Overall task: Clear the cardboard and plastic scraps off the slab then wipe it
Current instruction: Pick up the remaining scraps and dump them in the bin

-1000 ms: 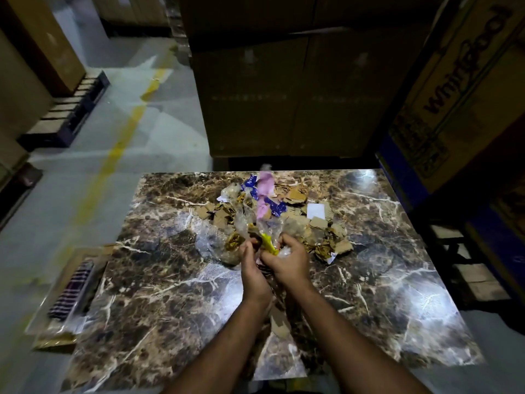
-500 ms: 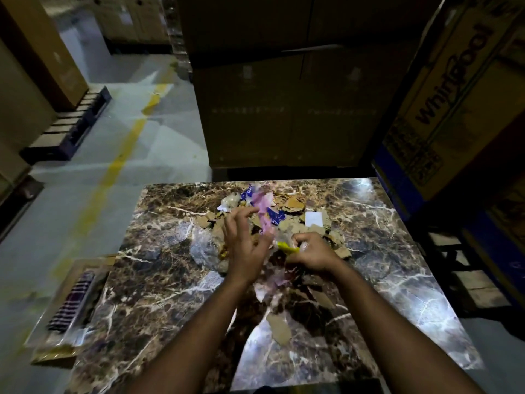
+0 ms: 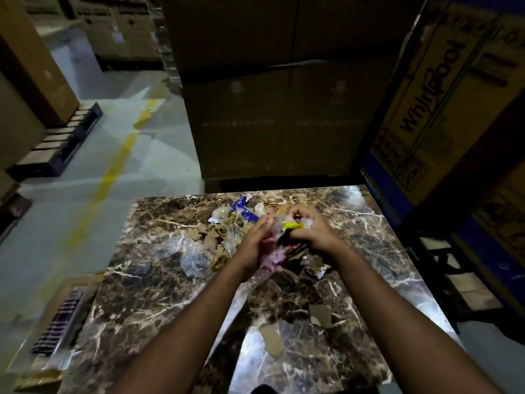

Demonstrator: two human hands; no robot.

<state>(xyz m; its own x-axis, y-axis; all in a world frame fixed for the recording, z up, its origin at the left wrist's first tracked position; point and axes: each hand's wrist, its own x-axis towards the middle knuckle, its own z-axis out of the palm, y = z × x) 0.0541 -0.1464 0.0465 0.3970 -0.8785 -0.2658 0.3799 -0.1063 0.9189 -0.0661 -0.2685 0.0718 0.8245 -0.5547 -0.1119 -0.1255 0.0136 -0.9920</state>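
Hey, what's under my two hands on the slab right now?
Under the left hand and right hand on the slab a pink plastic scrap and cardboard bits show. Whatever lies directly beneath the palms is covered.
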